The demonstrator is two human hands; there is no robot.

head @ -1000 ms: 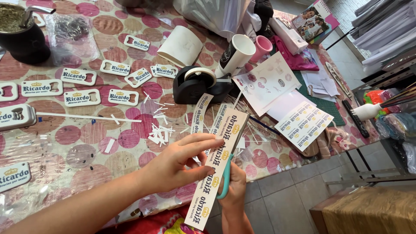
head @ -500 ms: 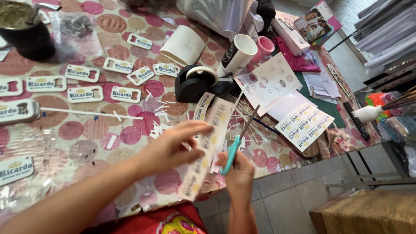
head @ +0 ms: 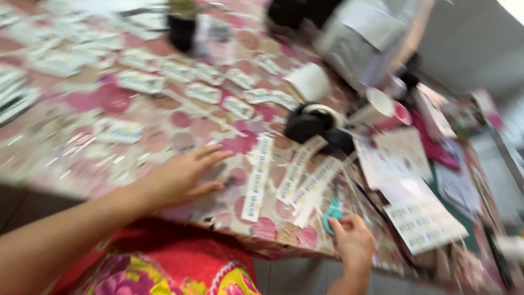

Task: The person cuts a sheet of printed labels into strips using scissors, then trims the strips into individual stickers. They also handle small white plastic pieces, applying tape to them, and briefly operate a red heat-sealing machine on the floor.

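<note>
The picture is motion-blurred. My left hand [head: 183, 175] lies flat and open on the pink-patterned tablecloth [head: 109, 98], holding nothing. Just right of it lie three long white printed label strips [head: 256, 175] on the table. My right hand [head: 352, 240] is at the table's near edge, fingers closed around the teal handle of a pair of scissors [head: 332, 210], whose blades point away toward the strips.
A black tape dispenser [head: 314, 123] stands behind the strips. Several small cut labels [head: 204, 93] lie in rows at the back left. White printed sheets [head: 420, 218] lie right, with a white cup [head: 376, 106], a pink cup [head: 403, 113] and a dark mug [head: 181, 30].
My left hand has let go of the label strip and dropped flat on the table. The strip now lies on the cloth. The camera has swung left and down.
</note>
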